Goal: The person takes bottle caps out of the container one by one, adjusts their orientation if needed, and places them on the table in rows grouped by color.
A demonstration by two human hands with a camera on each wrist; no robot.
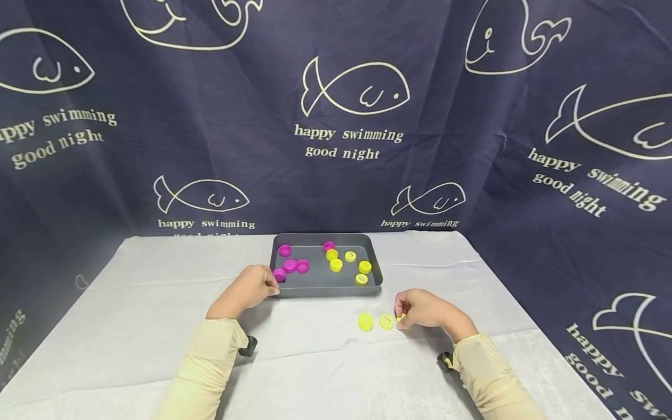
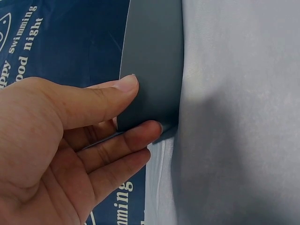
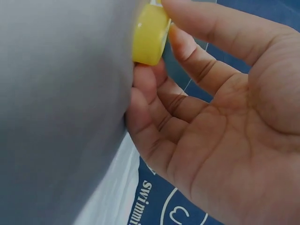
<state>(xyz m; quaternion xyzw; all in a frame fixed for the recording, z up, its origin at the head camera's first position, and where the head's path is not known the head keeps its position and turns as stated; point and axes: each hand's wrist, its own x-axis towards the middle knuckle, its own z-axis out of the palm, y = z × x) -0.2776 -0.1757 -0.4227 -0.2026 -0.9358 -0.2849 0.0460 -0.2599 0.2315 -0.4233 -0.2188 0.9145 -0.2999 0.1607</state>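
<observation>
My left hand [image 1: 254,287] pinches the wall of a dark grey tray [image 1: 320,290] at its near left corner. In the left wrist view the thumb lies on the tray's outer wall [image 2: 152,56], and the index finger is partly hidden behind it. On the table near the tray's front right, my right hand [image 1: 424,308] holds a yellow bottle cap [image 3: 151,35] between curled thumb and fingers. Only a sliver of that cap shows in the head view. Left of these fingers lie two more yellow caps, one printed [image 1: 386,321] and one plain [image 1: 365,322].
Several magenta caps [image 1: 290,266] sit in the tray, mostly at its left. Several yellow caps [image 1: 336,265] are in its middle and right. A pale cloth covers the table [image 1: 315,379], with a dark blue fish-print curtain [image 1: 357,192] behind it and along both sides.
</observation>
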